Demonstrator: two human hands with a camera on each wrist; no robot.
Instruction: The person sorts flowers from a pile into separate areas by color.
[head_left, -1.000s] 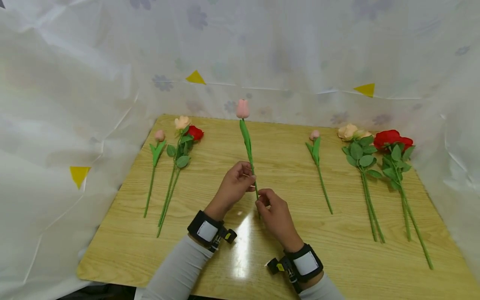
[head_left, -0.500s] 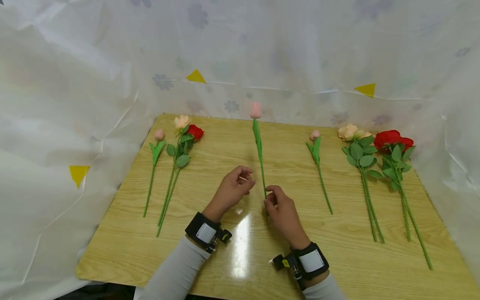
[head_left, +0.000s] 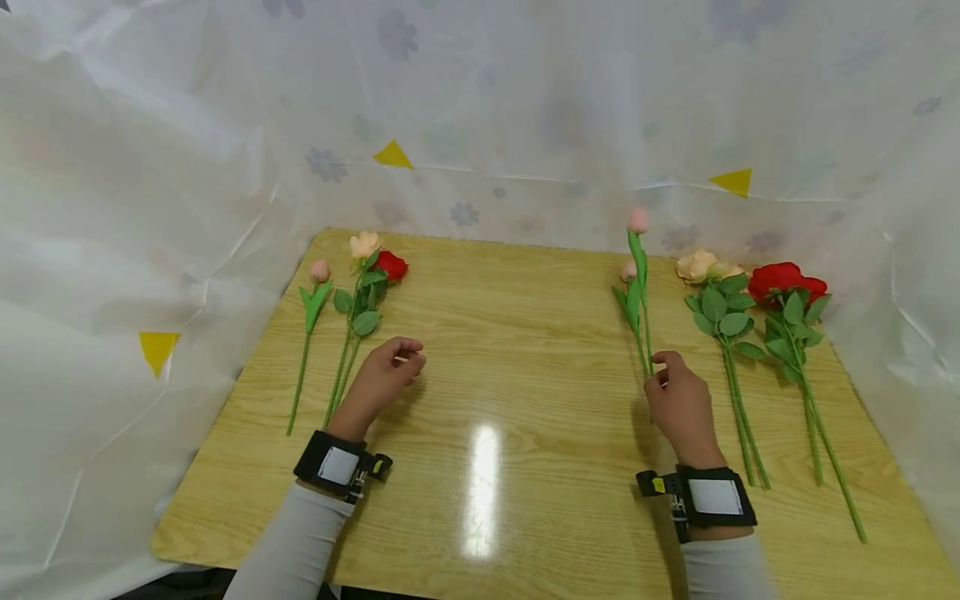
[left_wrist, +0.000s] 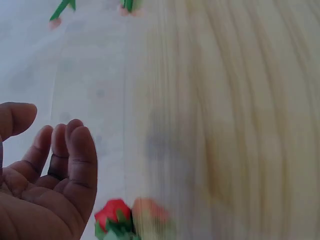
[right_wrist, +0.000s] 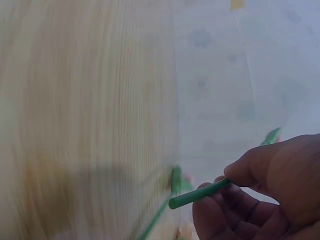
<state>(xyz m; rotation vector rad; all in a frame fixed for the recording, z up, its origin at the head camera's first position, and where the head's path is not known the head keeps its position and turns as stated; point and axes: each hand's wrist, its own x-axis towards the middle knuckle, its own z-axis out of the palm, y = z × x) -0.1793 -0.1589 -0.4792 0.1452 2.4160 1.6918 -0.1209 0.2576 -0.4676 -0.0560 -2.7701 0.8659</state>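
My right hand (head_left: 681, 408) pinches the green stem of a pink tulip (head_left: 638, 221) between thumb and fingers. In the right wrist view the cut end of that stem (right_wrist: 192, 196) sticks out past the fingertips. Just behind it another pink tulip (head_left: 630, 302) lies on the table, partly covered by the held one. My left hand (head_left: 381, 377) hovers with loosely bent fingers and nothing in them, beside a peach rose (head_left: 365, 245) and a red rose (head_left: 391, 265). It hides part of their stems. The left wrist view shows those fingers (left_wrist: 82, 165) apart from the thumb.
Far left on the wooden table (head_left: 480, 333) lies one more pink tulip (head_left: 312, 308). To the right lie peach roses (head_left: 696, 264) and red roses (head_left: 780, 279), stems toward me. A pale plastic sheet (head_left: 525, 100) with yellow triangles surrounds the table's back and sides.
The left hand has let go of the tulip and moved left toward the roses. My right hand has carried the tulip rightward, over to the lying tulip.
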